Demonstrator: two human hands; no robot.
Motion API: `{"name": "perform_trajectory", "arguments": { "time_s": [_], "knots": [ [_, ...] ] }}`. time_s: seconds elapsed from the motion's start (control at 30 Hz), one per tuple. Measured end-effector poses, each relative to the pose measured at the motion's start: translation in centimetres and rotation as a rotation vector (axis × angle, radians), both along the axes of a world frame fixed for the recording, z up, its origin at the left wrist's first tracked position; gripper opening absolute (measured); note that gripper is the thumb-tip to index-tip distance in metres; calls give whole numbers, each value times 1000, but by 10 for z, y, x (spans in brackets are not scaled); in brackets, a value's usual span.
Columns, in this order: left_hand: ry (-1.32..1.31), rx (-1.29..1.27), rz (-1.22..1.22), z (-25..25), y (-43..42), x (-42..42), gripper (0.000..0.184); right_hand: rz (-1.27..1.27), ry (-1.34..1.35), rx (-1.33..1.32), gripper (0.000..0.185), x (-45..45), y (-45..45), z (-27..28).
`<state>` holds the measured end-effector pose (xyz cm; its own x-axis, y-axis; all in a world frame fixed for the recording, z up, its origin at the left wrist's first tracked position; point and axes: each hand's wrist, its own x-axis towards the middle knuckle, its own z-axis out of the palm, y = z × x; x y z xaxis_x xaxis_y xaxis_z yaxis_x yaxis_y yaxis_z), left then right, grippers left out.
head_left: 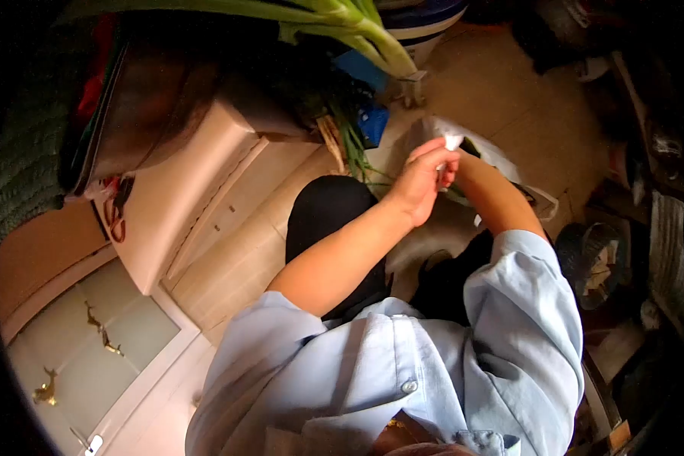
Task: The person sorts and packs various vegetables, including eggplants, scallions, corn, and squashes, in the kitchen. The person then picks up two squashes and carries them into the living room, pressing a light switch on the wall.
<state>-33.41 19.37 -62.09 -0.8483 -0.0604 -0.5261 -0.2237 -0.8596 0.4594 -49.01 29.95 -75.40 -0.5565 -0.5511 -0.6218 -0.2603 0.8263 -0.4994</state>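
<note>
My left hand (419, 181) is closed in front of me, its fingers wrapped round a small bright white piece (453, 142). The piece is too overexposed to name. My right hand (461, 161) meets it from the other side, with its fingers mostly hidden behind the left hand. Just beyond and below both hands lies a white plastic bag (501, 158) on the floor, partly covered by the right forearm. Something dark green shows inside the bag's mouth.
A large leek-like green stalk (384, 47) stands at the top, near a white and blue bucket (425, 30). Green leafy stems (348, 140) lie beside a blue packet (374, 125). A pale cabinet (197, 175) flanks my left; a dark bin (593, 262) and clutter fill the right.
</note>
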Motion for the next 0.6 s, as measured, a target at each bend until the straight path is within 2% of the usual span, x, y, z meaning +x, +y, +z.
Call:
{"name": "perform_trajectory", "arguments": {
  "time_s": [0.23,0.33,0.4,0.47,0.6],
  "knots": [
    [-41,244,69,-6,8,-4,10,48,46,-25,31,-1,6,1],
    [-51,243,139,-18,7,-7,10,62,71,-65,31,-5,8,3],
    [-82,221,84,-21,3,-1,11,60,72,-74,31,-10,11,0],
    [2,269,22,-19,-6,7,12,49,73,-85,31,-12,9,0],
    [-6,192,-37,-12,-2,7,4,20,83,-88,30,-12,16,0]
  ]
}}
